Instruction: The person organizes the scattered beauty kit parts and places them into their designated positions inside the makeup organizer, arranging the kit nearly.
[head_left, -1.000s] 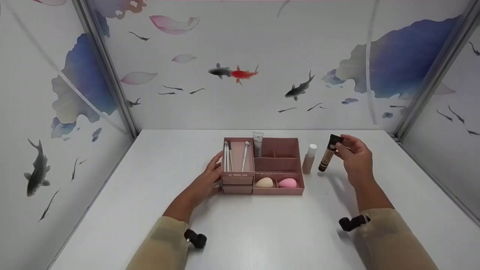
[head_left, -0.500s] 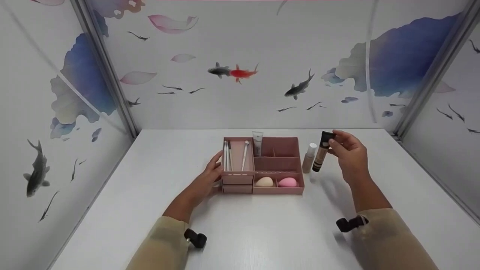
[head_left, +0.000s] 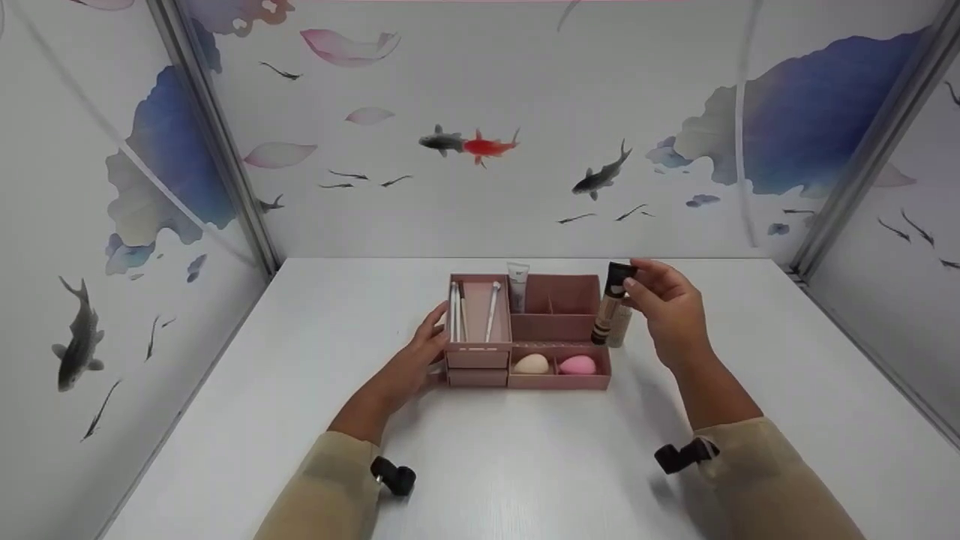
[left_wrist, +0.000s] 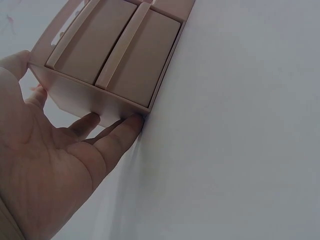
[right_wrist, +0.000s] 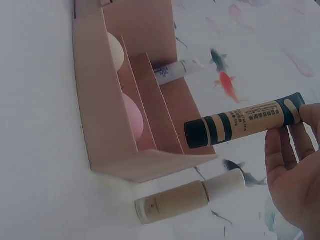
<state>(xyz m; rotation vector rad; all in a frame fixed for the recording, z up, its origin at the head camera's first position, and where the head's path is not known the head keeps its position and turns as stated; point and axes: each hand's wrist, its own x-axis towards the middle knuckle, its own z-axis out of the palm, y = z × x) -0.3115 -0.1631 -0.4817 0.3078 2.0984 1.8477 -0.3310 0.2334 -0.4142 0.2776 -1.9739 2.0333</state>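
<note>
My right hand point(head_left: 670, 311) pinches a beige cosmetic tube point(right_wrist: 255, 120) by its black flat end. The tube's black cap points down, and in the head view it overlaps the right wall of the pink makeup organizer point(head_left: 556, 328). Against the organizer's left side my left hand point(left_wrist: 60, 150) rests its fingertips, beside two small drawers point(left_wrist: 137, 55). Behind the held tube stands a foundation bottle point(right_wrist: 175, 200) with a white cap, outside the organizer's right wall. A white tube point(head_left: 517, 286) stands upright in a back compartment.
Slim white-handled makeup brushes point(head_left: 491, 311) lie in the organizer's top left tray. Two makeup sponges sit in the front compartments, one cream sponge point(head_left: 532, 364) and one pink sponge point(head_left: 577, 365). Printed panels point(head_left: 480, 210) enclose the white table point(head_left: 555, 465) at back and sides.
My right hand has carried the beige tube leftward, from right of the foundation bottle to the organizer's right edge. My left hand has stayed against the organizer.
</note>
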